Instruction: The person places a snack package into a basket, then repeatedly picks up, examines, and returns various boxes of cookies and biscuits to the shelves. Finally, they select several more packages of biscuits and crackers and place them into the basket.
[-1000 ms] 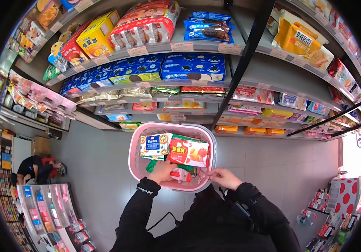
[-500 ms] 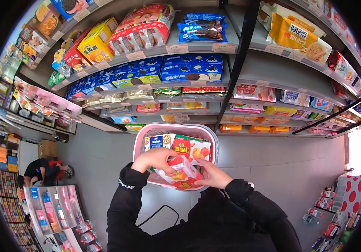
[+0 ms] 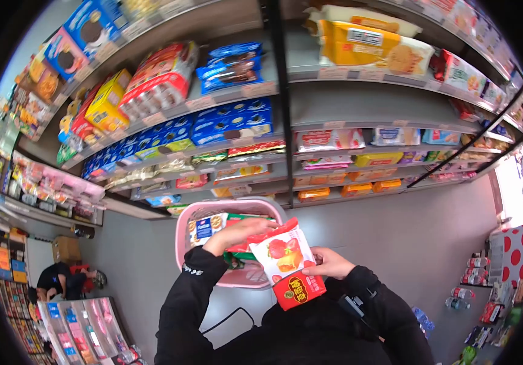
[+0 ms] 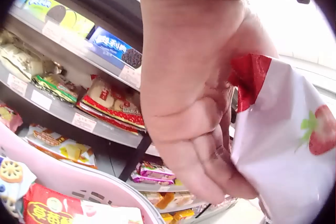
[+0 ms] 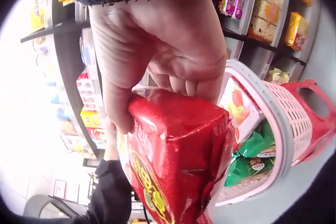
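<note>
A red and white snack bag with strawberry pictures is held above the right front rim of the pink basket. My right hand pinches its right side, thumb on the front; in the right wrist view that hand grips the red bag. My left hand is at the bag's upper left edge; in the left wrist view its curled fingers lie against the bag. Inside the basket are a white and blue Fustua pack and green packs.
Shelves of packaged snacks curve across the front, with yellow packs at upper right. A person in dark clothes sits at the left by a display rack. Bottles stand on the floor at right.
The strawberry bag has come up out of the basket, moved right and turned, held between my hands. The view has swung right, so the shelves and basket appear further left.
</note>
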`<action>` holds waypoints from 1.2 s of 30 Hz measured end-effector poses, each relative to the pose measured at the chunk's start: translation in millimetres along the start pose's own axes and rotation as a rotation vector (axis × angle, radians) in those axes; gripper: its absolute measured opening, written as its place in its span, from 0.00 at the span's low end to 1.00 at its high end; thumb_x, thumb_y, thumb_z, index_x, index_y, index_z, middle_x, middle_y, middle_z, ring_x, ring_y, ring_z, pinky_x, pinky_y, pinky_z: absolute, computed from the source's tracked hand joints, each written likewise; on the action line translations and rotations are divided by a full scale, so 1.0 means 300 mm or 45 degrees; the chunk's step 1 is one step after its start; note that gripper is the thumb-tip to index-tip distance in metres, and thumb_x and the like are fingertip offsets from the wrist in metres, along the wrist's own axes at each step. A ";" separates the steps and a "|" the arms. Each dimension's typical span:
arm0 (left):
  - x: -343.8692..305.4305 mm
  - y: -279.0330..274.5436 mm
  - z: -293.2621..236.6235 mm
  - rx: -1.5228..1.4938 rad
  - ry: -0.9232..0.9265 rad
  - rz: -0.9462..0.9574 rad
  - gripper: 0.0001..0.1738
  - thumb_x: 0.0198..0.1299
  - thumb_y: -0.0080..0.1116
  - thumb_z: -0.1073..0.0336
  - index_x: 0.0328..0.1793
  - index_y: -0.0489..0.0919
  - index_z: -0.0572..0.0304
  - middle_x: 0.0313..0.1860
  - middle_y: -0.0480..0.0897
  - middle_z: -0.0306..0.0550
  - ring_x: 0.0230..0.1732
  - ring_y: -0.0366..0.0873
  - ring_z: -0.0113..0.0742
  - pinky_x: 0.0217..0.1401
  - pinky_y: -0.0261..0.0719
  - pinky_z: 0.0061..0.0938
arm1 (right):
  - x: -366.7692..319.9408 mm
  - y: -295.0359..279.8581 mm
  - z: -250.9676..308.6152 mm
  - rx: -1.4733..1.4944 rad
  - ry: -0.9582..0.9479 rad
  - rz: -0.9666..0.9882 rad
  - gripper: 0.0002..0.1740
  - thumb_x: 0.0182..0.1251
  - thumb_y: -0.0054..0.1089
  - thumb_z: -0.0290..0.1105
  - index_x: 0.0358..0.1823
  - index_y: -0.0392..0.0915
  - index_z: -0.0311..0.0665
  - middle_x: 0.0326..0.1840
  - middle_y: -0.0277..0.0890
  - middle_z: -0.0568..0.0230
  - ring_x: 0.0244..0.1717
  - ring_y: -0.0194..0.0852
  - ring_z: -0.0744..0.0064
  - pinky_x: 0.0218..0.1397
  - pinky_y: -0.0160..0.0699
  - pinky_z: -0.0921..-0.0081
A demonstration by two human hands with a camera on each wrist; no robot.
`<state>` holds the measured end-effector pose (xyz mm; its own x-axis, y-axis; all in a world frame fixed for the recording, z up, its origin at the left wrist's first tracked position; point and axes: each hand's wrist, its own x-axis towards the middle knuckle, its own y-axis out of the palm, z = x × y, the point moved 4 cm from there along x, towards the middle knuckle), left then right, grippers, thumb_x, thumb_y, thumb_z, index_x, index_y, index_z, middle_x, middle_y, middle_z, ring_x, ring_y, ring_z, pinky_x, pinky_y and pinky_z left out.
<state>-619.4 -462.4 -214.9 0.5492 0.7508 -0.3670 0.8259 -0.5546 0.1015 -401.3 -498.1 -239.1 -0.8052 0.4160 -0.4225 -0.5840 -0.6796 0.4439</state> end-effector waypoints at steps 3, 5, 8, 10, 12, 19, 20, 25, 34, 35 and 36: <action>0.090 0.091 0.059 -0.883 0.028 0.064 0.36 0.61 0.27 0.39 0.60 0.62 0.62 0.48 0.74 0.52 0.48 0.74 0.40 0.51 0.69 0.31 | -0.129 -0.092 0.001 0.171 -0.133 -0.166 0.27 0.53 0.61 0.29 0.53 0.63 0.30 0.51 0.70 0.61 0.49 0.68 0.77 0.53 0.67 0.77; 0.160 0.176 0.082 -1.062 0.136 0.044 0.35 0.62 0.26 0.40 0.58 0.63 0.64 0.43 0.76 0.54 0.44 0.75 0.44 0.49 0.70 0.32 | -0.226 -0.154 0.033 0.391 -0.240 -0.314 0.25 0.54 0.60 0.28 0.52 0.62 0.31 0.50 0.70 0.62 0.50 0.68 0.76 0.53 0.67 0.76; 0.282 0.376 0.115 -1.248 0.192 -0.071 0.36 0.60 0.28 0.38 0.57 0.63 0.65 0.44 0.75 0.55 0.47 0.73 0.45 0.51 0.69 0.35 | -0.369 -0.244 0.083 0.559 -0.398 -0.527 0.24 0.55 0.59 0.29 0.51 0.62 0.31 0.50 0.70 0.61 0.51 0.68 0.75 0.54 0.68 0.75; 0.345 0.532 0.039 -1.363 0.135 -0.098 0.39 0.57 0.31 0.35 0.59 0.62 0.65 0.49 0.73 0.55 0.52 0.70 0.45 0.54 0.66 0.36 | -0.454 -0.307 0.109 0.550 -0.528 -0.622 0.23 0.56 0.58 0.29 0.51 0.61 0.31 0.50 0.69 0.60 0.50 0.69 0.74 0.53 0.69 0.74; 0.412 0.652 -0.041 -1.358 0.219 0.074 0.46 0.50 0.36 0.29 0.62 0.58 0.63 0.59 0.65 0.51 0.59 0.63 0.40 0.59 0.61 0.35 | -0.543 -0.369 0.141 0.719 -0.759 -0.755 0.23 0.56 0.57 0.29 0.51 0.60 0.32 0.51 0.68 0.60 0.50 0.69 0.74 0.54 0.69 0.73; 0.699 0.982 -0.224 -1.023 0.273 -0.007 0.32 0.49 0.62 0.59 0.59 0.61 0.57 0.57 0.67 0.41 0.59 0.64 0.34 0.61 0.62 0.34 | -0.796 -0.582 0.192 0.798 -1.066 -1.047 0.23 0.60 0.52 0.30 0.54 0.56 0.32 0.54 0.65 0.57 0.52 0.67 0.68 0.55 0.69 0.69; 0.736 1.017 -0.238 -1.010 0.278 0.011 0.32 0.49 0.62 0.59 0.59 0.61 0.57 0.57 0.67 0.41 0.59 0.64 0.34 0.61 0.62 0.34 | -0.832 -0.608 0.198 0.799 -1.096 -1.077 0.23 0.60 0.52 0.30 0.54 0.56 0.32 0.53 0.65 0.57 0.53 0.67 0.68 0.55 0.69 0.69; 0.862 1.141 -0.288 -1.020 0.284 0.031 0.27 0.54 0.56 0.61 0.59 0.61 0.60 0.57 0.68 0.44 0.58 0.65 0.36 0.60 0.62 0.37 | -0.977 -0.710 0.212 0.842 -1.153 -1.065 0.24 0.60 0.52 0.30 0.55 0.55 0.32 0.54 0.63 0.60 0.54 0.64 0.72 0.56 0.65 0.72; 1.010 1.033 -0.403 -1.026 0.197 0.006 0.33 0.52 0.56 0.62 0.61 0.57 0.64 0.57 0.67 0.48 0.58 0.65 0.38 0.60 0.63 0.36 | -1.016 -0.944 0.187 0.573 -1.095 -0.891 0.34 0.57 0.56 0.39 0.59 0.51 0.31 0.58 0.57 0.58 0.59 0.57 0.67 0.60 0.59 0.65; 1.036 1.003 -0.414 -1.020 0.186 0.000 0.33 0.52 0.56 0.62 0.61 0.57 0.65 0.57 0.67 0.49 0.57 0.66 0.38 0.60 0.64 0.35 | -1.023 -0.980 0.194 0.580 -1.105 -0.922 0.35 0.57 0.57 0.37 0.61 0.49 0.32 0.59 0.57 0.59 0.59 0.57 0.65 0.58 0.60 0.66; 1.069 0.972 -0.428 -1.019 0.192 0.010 0.33 0.52 0.56 0.62 0.61 0.57 0.65 0.57 0.67 0.49 0.57 0.66 0.38 0.60 0.64 0.35 | -1.031 -1.014 0.220 0.572 -1.112 -0.927 0.35 0.57 0.57 0.37 0.61 0.49 0.32 0.59 0.57 0.59 0.59 0.57 0.65 0.58 0.60 0.66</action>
<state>-186.2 -337.4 -184.3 0.5196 0.8198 -0.2406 0.6312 -0.1785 0.7548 18.6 -380.1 -191.5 0.0276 0.9955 -0.0902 -0.7715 0.0786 0.6314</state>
